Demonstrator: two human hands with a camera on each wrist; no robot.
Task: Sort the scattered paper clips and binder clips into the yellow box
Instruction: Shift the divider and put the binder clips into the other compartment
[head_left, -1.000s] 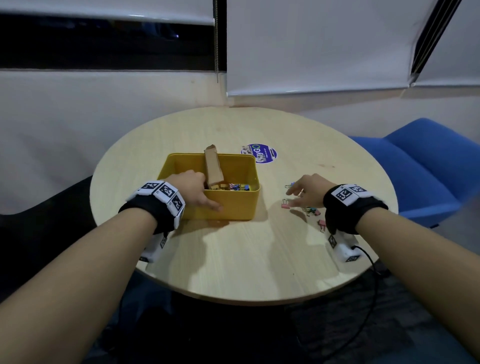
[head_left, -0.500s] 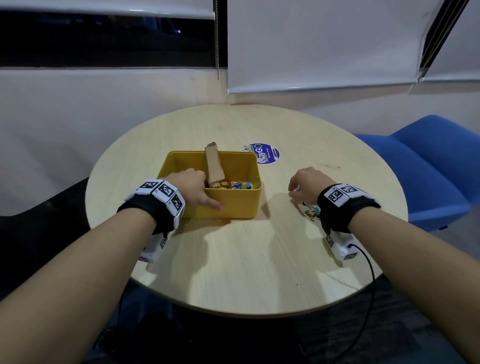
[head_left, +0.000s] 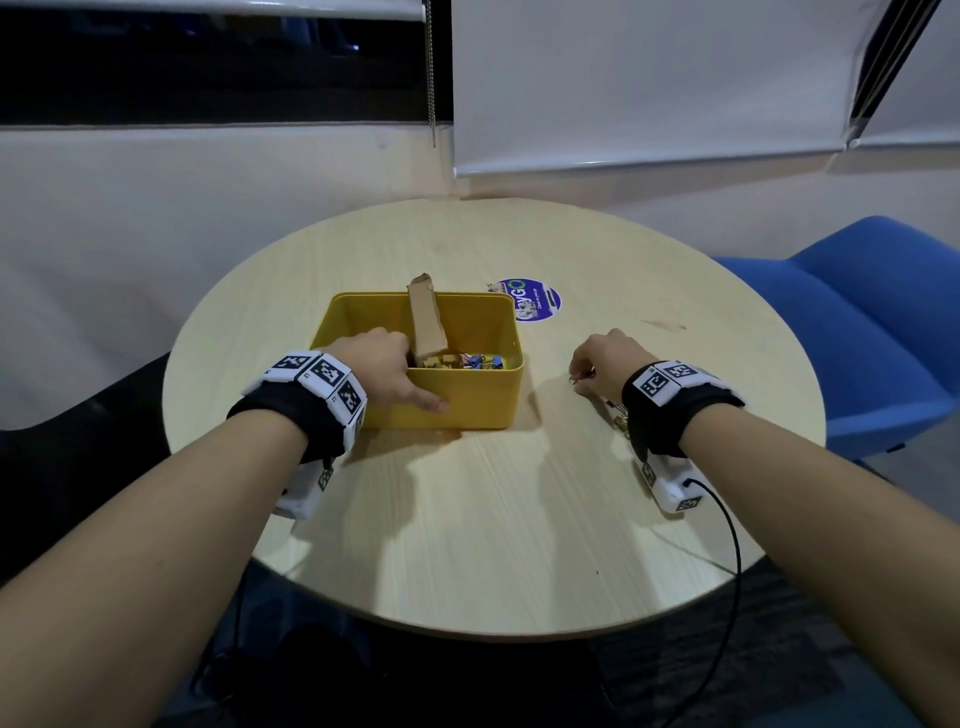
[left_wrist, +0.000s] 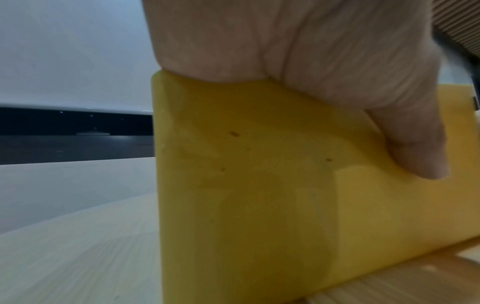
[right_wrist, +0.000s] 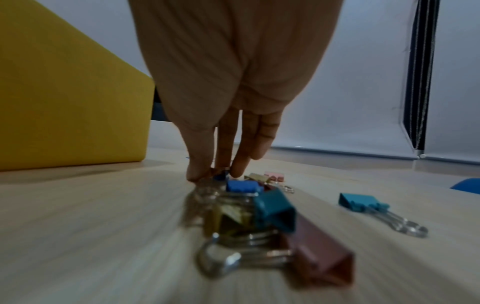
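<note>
From the head view, the left hand (head_left: 382, 366) is gripping the near left corner of the yellow box (head_left: 470, 400), fingers over the rim and thumb flat on the front wall, probably to keep it from sliding on the desk (head_left: 467, 519). Inside the box, just beyond this hand, a cardboard divider (head_left: 427, 322) is leaning, and some clips (head_left: 467, 360) are lying at its right.

In the left wrist view, the thumb (left_wrist: 413, 148) is pressing on the box wall.

In the right wrist view, the right hand (right_wrist: 233, 82) is reaching down with its fingertips (right_wrist: 197, 172) pinching a small blue binder clip (right_wrist: 220, 176). The remaining binder clips (right_wrist: 275, 207) are lying in a cluster under the wrist, and one teal clip (right_wrist: 361, 202) is apart at the right, so several are still waiting.
</note>
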